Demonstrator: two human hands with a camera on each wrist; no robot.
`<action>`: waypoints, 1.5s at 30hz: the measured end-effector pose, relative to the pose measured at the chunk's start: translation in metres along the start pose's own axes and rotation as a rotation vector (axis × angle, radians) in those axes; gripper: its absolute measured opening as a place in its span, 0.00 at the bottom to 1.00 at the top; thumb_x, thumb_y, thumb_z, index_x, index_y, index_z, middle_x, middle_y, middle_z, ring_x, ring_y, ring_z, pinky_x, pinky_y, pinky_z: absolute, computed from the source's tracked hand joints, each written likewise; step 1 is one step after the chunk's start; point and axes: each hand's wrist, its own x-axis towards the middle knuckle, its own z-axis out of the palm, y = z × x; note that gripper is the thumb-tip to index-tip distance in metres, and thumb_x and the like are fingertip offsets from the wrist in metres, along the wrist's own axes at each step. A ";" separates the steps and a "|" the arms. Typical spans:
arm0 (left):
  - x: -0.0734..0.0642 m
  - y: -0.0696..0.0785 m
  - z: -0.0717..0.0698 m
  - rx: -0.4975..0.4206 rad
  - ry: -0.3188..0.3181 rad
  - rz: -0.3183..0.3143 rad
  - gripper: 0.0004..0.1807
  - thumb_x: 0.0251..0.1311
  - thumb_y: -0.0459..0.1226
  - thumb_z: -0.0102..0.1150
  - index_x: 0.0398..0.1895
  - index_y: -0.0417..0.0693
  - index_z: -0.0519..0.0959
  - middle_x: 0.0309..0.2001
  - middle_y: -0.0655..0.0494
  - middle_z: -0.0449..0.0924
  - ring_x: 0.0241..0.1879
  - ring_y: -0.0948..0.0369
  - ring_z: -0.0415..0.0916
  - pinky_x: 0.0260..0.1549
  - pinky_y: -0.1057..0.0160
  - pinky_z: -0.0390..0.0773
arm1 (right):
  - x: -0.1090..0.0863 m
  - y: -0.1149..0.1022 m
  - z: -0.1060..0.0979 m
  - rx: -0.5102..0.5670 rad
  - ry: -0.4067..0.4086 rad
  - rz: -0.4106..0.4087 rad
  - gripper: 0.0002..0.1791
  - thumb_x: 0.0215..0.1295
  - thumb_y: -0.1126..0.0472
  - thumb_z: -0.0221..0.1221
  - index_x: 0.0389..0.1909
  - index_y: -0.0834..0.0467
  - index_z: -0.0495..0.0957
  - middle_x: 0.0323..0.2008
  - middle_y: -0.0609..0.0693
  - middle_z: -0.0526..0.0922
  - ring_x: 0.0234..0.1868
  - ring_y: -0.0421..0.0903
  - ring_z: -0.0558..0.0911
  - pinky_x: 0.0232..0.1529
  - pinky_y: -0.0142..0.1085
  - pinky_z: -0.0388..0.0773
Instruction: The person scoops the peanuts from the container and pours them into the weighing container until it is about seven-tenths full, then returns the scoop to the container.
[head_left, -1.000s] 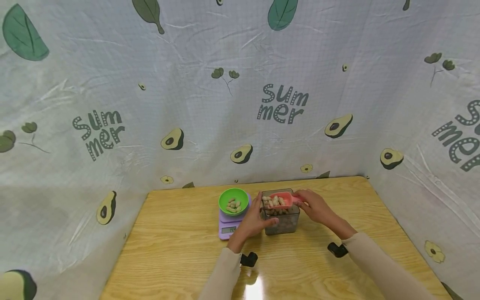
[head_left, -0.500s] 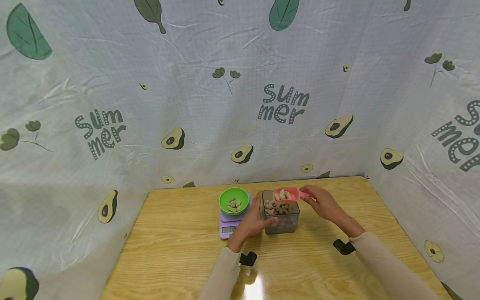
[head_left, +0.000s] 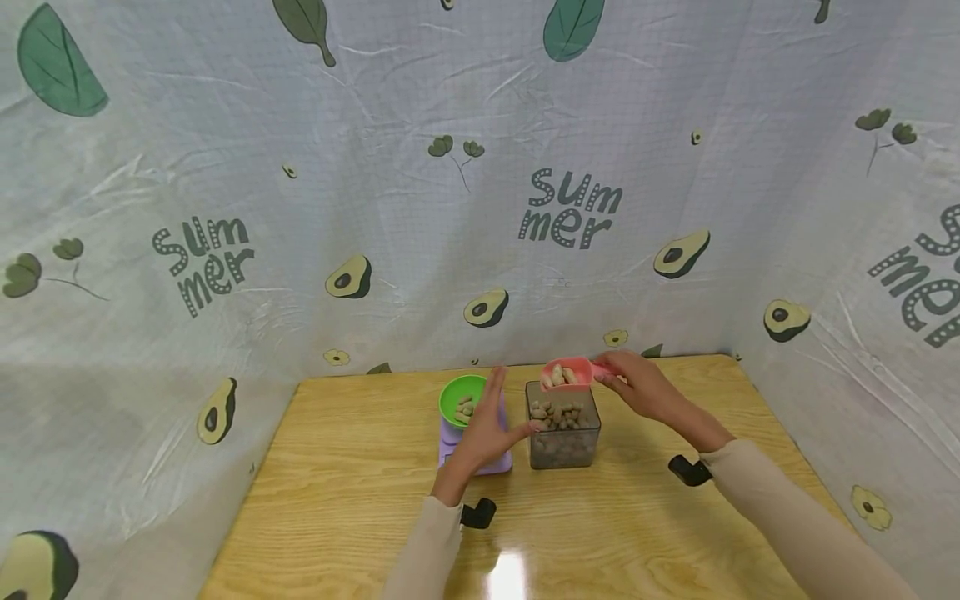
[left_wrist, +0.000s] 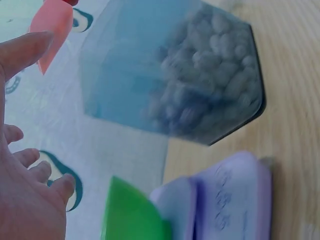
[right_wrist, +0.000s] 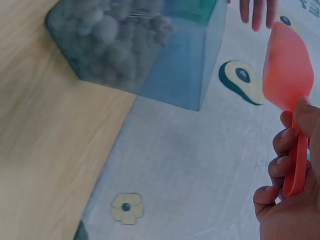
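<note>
My right hand (head_left: 637,385) grips the handle of a pink scoop (right_wrist: 289,67), fingers curled round it. Several peanuts (head_left: 558,377) lie in the scoop, which is raised over the back of a clear grey bin (head_left: 564,450). More peanuts (left_wrist: 215,60) fill the lower part of that bin. My left hand (head_left: 483,429) is held up between the bin and a green bowl (head_left: 453,390), its fingers straight and thumb spread, holding nothing. In the head view it hides part of the bowl, which has peanuts in it and sits on a purple kitchen scale (left_wrist: 232,200).
A wooden table (head_left: 360,500) carries the scale and bin, with its back edge close to the wall. White sheeting (head_left: 405,217) printed with avocados and lettering hangs behind and along both sides.
The scoop of peanuts has risen from inside the bin to above it, with fewer peanuts in it. My left hand has left the bin's side and moved left, covering the scale's display.
</note>
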 end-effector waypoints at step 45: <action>-0.022 -0.073 -0.037 0.029 0.153 -0.270 0.59 0.54 0.52 0.70 0.77 0.33 0.44 0.76 0.32 0.47 0.74 0.35 0.51 0.69 0.37 0.57 | 0.104 -0.053 0.076 -0.225 -0.256 -0.078 0.12 0.72 0.53 0.56 0.47 0.55 0.81 0.41 0.50 0.86 0.44 0.51 0.82 0.49 0.47 0.78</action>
